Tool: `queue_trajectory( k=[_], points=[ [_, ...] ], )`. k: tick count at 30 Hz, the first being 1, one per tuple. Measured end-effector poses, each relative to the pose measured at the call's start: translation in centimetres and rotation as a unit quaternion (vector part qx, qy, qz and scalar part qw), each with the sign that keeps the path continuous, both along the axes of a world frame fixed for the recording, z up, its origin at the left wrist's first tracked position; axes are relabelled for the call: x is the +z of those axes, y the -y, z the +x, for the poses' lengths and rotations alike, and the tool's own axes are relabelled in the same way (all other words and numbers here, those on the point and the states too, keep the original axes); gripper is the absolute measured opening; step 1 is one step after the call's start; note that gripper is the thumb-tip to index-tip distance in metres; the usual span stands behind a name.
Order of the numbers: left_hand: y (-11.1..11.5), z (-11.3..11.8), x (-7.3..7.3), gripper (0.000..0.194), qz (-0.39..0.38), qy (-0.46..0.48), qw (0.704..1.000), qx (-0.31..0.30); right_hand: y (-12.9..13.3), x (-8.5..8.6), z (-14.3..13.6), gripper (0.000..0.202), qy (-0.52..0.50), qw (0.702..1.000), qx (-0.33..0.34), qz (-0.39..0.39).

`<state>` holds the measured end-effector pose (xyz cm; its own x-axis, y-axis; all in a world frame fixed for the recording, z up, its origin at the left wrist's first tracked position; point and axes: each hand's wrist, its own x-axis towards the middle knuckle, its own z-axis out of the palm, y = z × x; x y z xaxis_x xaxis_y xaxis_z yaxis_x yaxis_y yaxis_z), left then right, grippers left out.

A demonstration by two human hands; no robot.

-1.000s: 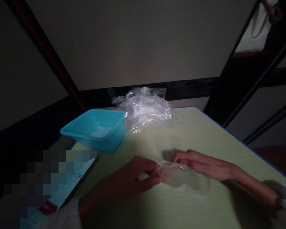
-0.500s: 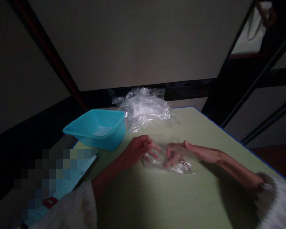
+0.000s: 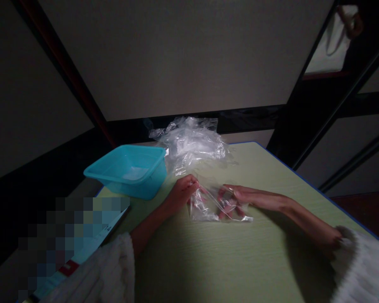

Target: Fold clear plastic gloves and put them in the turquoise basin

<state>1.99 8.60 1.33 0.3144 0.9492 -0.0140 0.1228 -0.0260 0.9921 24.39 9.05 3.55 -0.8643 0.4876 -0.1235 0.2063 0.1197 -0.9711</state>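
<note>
A clear plastic bag (image 3: 213, 206) is stretched between my two hands, just over the middle of the table. My left hand (image 3: 183, 190) pinches its left side, thumb and fingers closed on the film. At the other side my right hand (image 3: 235, 200) has its thumb against its curled fingers, gripping the film; several of its fingers show through the plastic. Behind both hands lies a crumpled heap of clear plastic bags (image 3: 194, 145).
A turquoise plastic basin (image 3: 151, 181) stands at the table's left edge, with something pale inside. Nearer me on the left lies a partly blurred flat printed item (image 3: 94, 240). The pale green table (image 3: 227, 261) has a blue edge. Cabinet panels (image 3: 192, 54) rise behind it.
My right thumb has come down from a raised position onto the bag. The bag is now flatter and more taut. My left hand has moved slightly up; basin and heap stay put.
</note>
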Motion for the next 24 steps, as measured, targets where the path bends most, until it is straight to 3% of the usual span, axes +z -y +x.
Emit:
queue_trajectory(
  k=[12,19,24],
  points=[
    [-0.3,0.1,-0.7,0.013,0.021,-0.025,0.998,0.057,0.3,-0.5,-0.4,0.04,-0.005,0.996,-0.057,-0.07],
    [-0.4,0.0,-1.3,0.012,0.034,-0.032,0.996,0.076,0.3,-0.2,0.7,0.057,-0.026,0.994,-0.091,-0.059],
    [-0.5,0.0,-1.3,0.014,0.028,-0.034,0.996,0.078,-0.1,-1.3,1.4,0.063,-0.06,0.992,-0.102,-0.053]
  ],
)
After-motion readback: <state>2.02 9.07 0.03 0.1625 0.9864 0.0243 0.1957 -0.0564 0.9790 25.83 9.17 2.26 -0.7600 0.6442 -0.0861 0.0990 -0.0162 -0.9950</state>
